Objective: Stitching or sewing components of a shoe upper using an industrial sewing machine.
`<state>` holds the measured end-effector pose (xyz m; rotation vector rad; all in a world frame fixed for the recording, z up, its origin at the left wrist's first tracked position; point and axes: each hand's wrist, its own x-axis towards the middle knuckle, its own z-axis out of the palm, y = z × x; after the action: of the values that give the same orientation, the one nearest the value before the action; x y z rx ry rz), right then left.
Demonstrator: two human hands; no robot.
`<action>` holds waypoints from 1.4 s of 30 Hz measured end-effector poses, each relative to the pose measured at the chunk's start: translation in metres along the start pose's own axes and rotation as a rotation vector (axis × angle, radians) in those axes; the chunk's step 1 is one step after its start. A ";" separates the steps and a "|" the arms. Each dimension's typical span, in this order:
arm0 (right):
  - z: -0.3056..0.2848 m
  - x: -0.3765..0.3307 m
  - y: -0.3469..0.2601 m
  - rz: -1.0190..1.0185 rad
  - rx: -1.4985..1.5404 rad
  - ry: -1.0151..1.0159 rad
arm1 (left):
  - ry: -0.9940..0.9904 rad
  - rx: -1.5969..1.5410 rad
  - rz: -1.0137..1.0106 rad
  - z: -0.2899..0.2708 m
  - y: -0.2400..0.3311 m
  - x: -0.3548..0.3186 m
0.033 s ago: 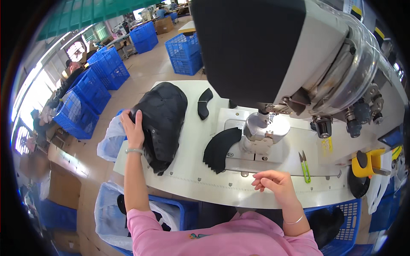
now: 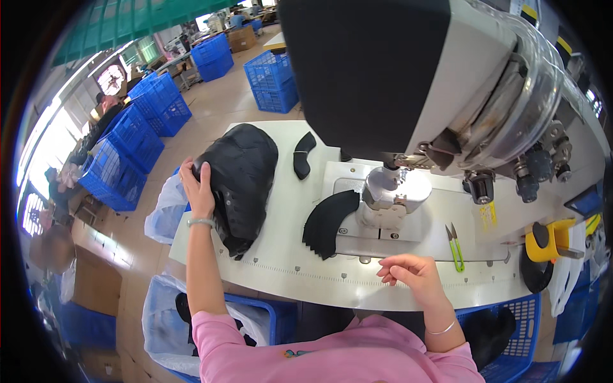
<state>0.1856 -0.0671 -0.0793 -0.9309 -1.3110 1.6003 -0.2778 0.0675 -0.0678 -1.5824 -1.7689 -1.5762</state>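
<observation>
At upper left, blue crates (image 2: 131, 137) are standing on the floor. Left of centre, the left hand (image 2: 200, 190) is resting against the left edge of a black bundle (image 2: 248, 185), thumb spread from fingers; the bundle is lying on the table (image 2: 281, 239). Near centre, a black strip (image 2: 302, 156) is lying above a black stack (image 2: 330, 225), which is fanning out beside the machine (image 2: 370, 70). Lower right of centre, the right hand (image 2: 412, 273) is curling loosely; whether it is pinching anything, I cannot tell. Farther right, green snips (image 2: 457, 253) are lying.
</observation>
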 end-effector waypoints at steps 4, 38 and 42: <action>-0.023 -0.029 -0.011 0.005 -0.145 0.155 | -0.162 -0.278 -0.202 0.024 -0.024 0.004; -0.289 -0.260 -0.051 0.042 -1.302 1.904 | -0.807 -0.345 0.368 0.031 0.181 -0.060; -0.294 -0.309 -0.031 -0.824 -0.729 1.830 | -0.961 -0.270 0.329 0.053 0.175 -0.071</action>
<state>0.5730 -0.2474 -0.0900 -1.3548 -0.5614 -0.6022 -0.0841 0.0397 -0.0527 -2.9105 -1.5265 -0.9611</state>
